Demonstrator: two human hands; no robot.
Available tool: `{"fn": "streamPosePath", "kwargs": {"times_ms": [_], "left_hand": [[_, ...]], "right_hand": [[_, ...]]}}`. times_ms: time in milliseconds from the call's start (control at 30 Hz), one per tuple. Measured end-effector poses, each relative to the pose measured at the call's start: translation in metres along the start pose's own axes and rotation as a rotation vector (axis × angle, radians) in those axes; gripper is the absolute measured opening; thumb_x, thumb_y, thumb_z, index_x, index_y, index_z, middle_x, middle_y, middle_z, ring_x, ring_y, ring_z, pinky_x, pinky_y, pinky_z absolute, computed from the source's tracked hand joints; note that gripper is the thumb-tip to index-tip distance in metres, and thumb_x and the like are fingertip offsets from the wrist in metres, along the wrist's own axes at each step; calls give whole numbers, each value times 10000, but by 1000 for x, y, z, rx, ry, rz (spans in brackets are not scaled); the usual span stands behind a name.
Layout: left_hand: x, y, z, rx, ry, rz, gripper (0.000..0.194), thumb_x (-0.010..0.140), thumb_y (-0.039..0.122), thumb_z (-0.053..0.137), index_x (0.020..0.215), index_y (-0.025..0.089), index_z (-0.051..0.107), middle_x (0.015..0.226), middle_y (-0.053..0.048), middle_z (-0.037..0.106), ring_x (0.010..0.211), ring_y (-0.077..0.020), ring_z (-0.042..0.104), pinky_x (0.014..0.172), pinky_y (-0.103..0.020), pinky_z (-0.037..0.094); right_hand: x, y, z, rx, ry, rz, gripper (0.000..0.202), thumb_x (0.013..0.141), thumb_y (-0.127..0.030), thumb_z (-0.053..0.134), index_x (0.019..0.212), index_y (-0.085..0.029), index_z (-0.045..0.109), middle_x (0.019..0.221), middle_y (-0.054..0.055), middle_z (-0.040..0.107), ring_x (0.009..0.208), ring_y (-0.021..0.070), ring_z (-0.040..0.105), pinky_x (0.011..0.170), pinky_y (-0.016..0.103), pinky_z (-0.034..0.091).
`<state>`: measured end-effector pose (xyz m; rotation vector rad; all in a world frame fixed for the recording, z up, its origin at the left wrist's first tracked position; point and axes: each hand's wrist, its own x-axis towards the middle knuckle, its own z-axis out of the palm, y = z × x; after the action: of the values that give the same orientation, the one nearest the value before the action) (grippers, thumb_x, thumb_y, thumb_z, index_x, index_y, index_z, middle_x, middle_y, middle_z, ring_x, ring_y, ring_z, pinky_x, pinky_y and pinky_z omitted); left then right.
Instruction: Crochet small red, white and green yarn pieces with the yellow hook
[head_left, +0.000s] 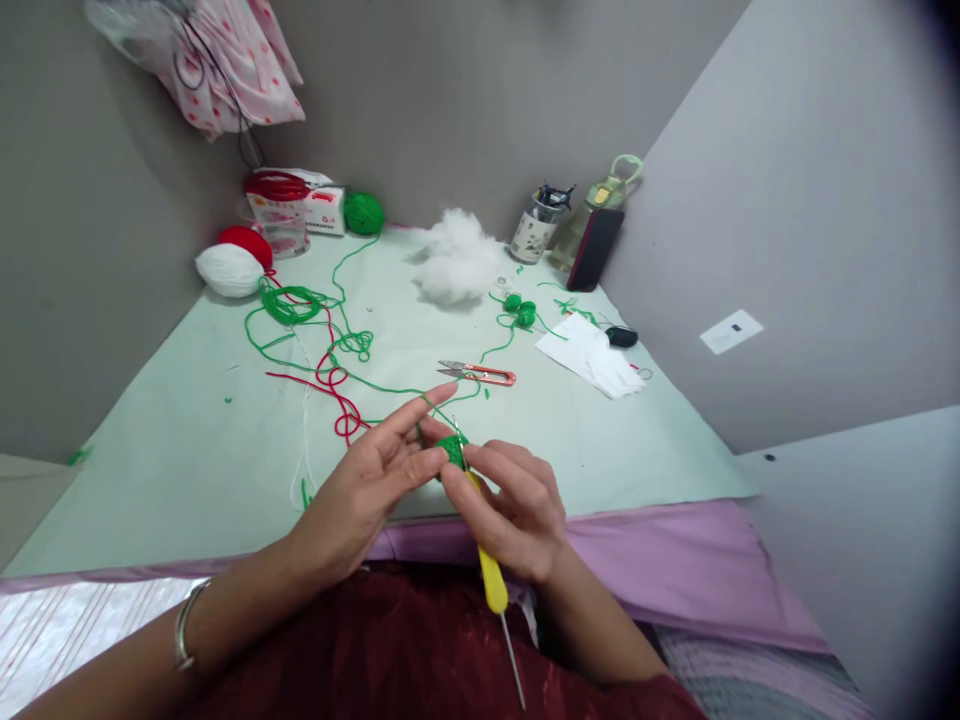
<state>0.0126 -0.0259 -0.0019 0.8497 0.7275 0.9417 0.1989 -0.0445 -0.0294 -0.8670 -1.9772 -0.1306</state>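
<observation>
Between my hands is a small green crochet piece (452, 450), held just above the table's front edge. My left hand (386, 465) pinches it between thumb and fingers, while the raised index finger has green yarn running over it. With my right hand (514, 505) I grip a crochet hook (491, 580) with a yellow handle; its metal tip stands at the green piece, and a second metal shaft sticks out of the handle's lower end. Beyond my fingers lie thread snips (480, 373) with orange handles. The inside of the crochet piece is hidden by my fingers.
Loose green yarn (292, 303) and red yarn (330, 377) tangle at left. White stuffing (457, 260), a green yarn ball (364, 213), a white yarn ball (229, 270), a pen cup (536, 228), a propped phone (596, 250) and white paper (589, 355) stand or lie farther back.
</observation>
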Motion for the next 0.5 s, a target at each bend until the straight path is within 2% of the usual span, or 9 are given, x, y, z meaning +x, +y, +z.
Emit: {"fn": "streamPosePath", "kwargs": {"times_ms": [100, 233, 367, 500], "left_hand": [[3, 1, -4, -196, -76, -145, 620, 780, 420, 873, 1358, 271, 702, 978, -11, 620, 971, -162, 571, 898, -252, 445], [9, 3, -9, -194, -114, -141, 699, 694, 348, 932, 1353, 281, 709, 1009, -12, 618, 971, -160, 553, 906, -249, 429], [12, 5, -14, -58, -72, -60, 673, 710, 245, 914, 1348, 316, 711, 993, 9, 574, 924, -134, 529, 889, -240, 424], [14, 9, -18, 48, -120, -42, 620, 748, 228, 879, 1334, 345, 718, 944, 12, 540, 867, -133, 505, 809, -249, 428]], "right_hand": [[5, 2, 7, 113, 137, -46, 408, 927, -73, 669, 1282, -270, 707, 1093, 73, 771, 980, 206, 748, 784, 327, 661], [16, 3, 14, 507, 279, 189, 258, 1000, -177, 601, 1146, -310, 767, 974, 43, 783, 857, 178, 752, 687, 318, 638], [20, 3, 5, 584, 214, 292, 215, 985, -171, 622, 1083, -282, 778, 923, 41, 799, 853, 200, 753, 719, 365, 633], [17, 6, -2, 727, 193, 489, 136, 966, -217, 666, 984, -261, 793, 846, 26, 771, 762, 181, 721, 706, 356, 603]]}}
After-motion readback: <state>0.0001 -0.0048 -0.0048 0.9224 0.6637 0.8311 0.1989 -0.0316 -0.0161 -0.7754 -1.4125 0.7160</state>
